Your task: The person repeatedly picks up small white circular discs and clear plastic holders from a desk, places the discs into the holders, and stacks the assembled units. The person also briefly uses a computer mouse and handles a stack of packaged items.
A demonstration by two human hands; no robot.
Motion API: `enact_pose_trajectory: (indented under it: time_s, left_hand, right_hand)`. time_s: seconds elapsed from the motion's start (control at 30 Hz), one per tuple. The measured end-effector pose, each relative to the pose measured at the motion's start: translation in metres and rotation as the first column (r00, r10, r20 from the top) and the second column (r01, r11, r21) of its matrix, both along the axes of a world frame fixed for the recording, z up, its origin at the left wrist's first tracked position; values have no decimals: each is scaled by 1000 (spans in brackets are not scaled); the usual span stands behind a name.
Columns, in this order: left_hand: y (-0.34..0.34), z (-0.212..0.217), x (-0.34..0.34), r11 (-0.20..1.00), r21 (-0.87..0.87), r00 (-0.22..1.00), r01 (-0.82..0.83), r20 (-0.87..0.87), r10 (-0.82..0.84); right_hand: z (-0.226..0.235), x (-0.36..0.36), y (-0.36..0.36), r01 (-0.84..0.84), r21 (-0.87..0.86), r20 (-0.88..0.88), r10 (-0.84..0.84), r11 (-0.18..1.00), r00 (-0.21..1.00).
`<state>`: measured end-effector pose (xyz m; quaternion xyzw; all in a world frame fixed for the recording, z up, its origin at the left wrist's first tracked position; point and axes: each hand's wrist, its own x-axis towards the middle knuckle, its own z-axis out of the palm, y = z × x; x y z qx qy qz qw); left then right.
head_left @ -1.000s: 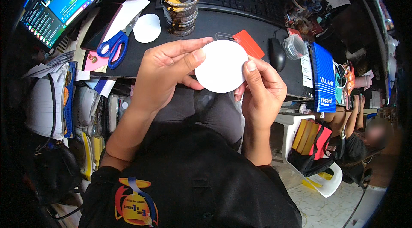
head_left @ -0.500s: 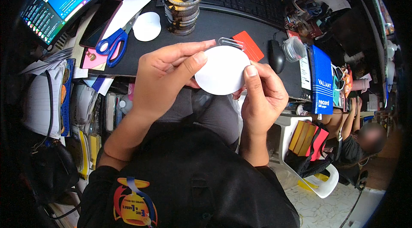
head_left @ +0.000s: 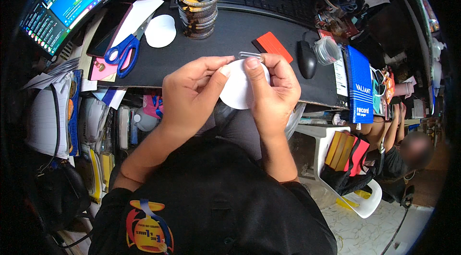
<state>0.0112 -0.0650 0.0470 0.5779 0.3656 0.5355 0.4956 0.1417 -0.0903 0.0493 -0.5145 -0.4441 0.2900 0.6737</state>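
Above my lap, near the desk's front edge, I hold a round medal (head_left: 236, 91) with a plain white face and a clear slotted loop at its top. My left hand (head_left: 192, 94) pinches its left rim between thumb and fingers. On the other side, my right hand (head_left: 273, 94) is closed on it, the thumb pressed on the white face near the upper right and the fingers behind. What is on the medal's back is hidden. Beyond my hands stands a stack of printed medals (head_left: 198, 12). A white rounded cutout (head_left: 161, 32) lies left of that stack.
Blue-handled scissors (head_left: 124, 56) rest at the desk's left. A red squeegee (head_left: 273, 47) with a black edge, a black mouse (head_left: 307, 59) and clear round pieces (head_left: 327, 51) are to the right. Behind is a keyboard (head_left: 259, 0). A blue record book (head_left: 360, 87) and another person (head_left: 391, 159) are farther right.
My right hand has moved left and up over the medal, its thumb going from the right rim onto the upper face. The view has shifted slightly.
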Motion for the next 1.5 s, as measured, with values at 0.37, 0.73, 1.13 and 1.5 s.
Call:
enact_pose_trajectory:
  time_s: [0.37, 0.73, 1.13, 1.5]
  left_hand:
    - [50, -44, -12, 806, -535, 965, 253, 198, -171]
    - [44, -46, 4, 958, -178, 752, 226, -593, -288]
    - [93, -63, 37, 958, 225, 793, 178, -609, -5]
    - [133, -51, 56, 816, 46, 590, 576, -714, -376]
  right_hand:
    - [-22, 97, 61, 329, -184, 928, 53, 926, 370]
    - [-6, 106, 46, 260, 58, 954, -130, 964, 270]
    - [-41, 63, 17, 189, 22, 974, -63, 982, 216]
    - [-47, 49, 19, 214, 24, 984, -61, 976, 167]
